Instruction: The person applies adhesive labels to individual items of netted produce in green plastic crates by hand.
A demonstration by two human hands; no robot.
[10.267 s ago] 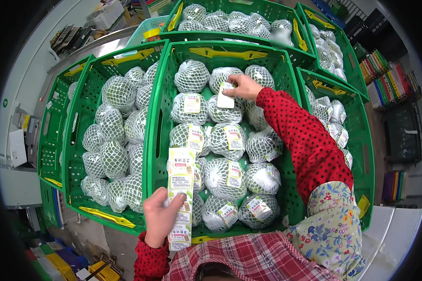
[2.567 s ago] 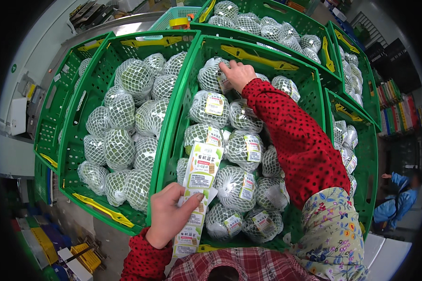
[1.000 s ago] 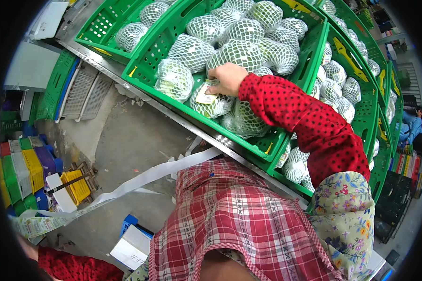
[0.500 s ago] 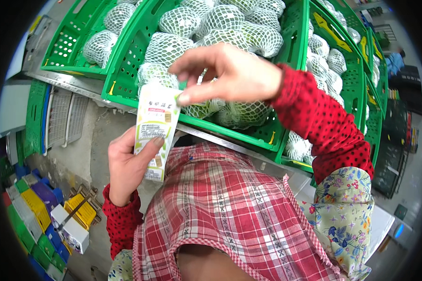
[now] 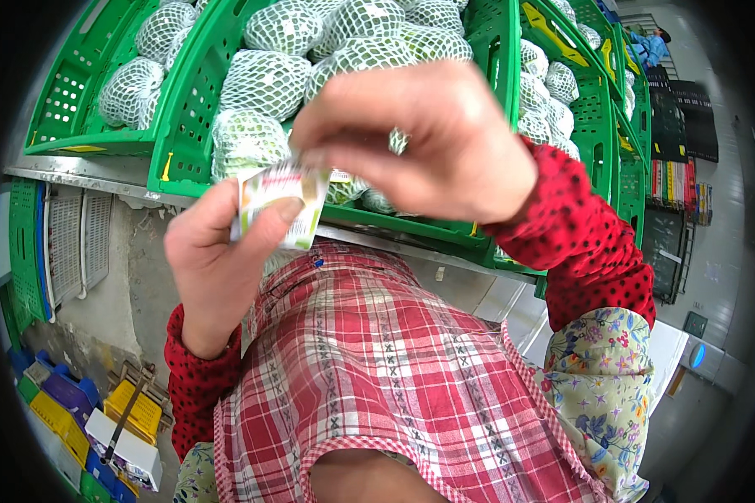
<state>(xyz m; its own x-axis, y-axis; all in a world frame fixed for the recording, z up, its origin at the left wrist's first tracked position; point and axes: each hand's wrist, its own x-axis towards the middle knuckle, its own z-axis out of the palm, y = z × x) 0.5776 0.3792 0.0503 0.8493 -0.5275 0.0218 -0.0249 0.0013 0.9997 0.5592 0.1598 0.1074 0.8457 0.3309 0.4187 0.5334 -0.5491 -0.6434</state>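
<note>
**Head view, looking down, near to far.**

At 6 o'clock, nearest: red-and-white checked apron (image 5: pixel 377 377), filling the lower centre. At 4 o'clock, floral sleeve cover (image 5: pixel 600 386) on the right forearm, with red dotted sleeve (image 5: pixel 579 243) above it.

At 9 o'clock of centre: left hand (image 5: pixel 214 268), raised in front of the chest and closed around the lower part of a label strip (image 5: pixel 281 201), thumb pressed flat on its face. Strip upright, white with green and red print, held between the two hands just above the apron and in front of the crate edge.

At 12 o'clock of centre: right hand (image 5: pixel 428 134), curled, thumb and forefinger pinched onto the upper edge of the strip. Ring (image 5: pixel 398 141) on one finger.

Judged step: one label being picked off the strip, not yet free. Next move, as a judgement: a firm hold by the left thumb while the right fingertips lift a single label cleanly, without creasing it or taking its neighbour.

Behind the hands, 11 to 1 o'clock: green crate (image 5: pixel 184 126) tilted toward the viewer, packed with round green fruits in white foam netting (image 5: pixel 264 80). Similar crate (image 5: pixel 67 84) at 10 o'clock and more crates (image 5: pixel 621 101) at 2 o'clock, all on a metal shelf edge (image 5: pixel 84 172).

At 7 o'clock, far below: small coloured bins (image 5: pixel 126 411) on the floor.
</note>
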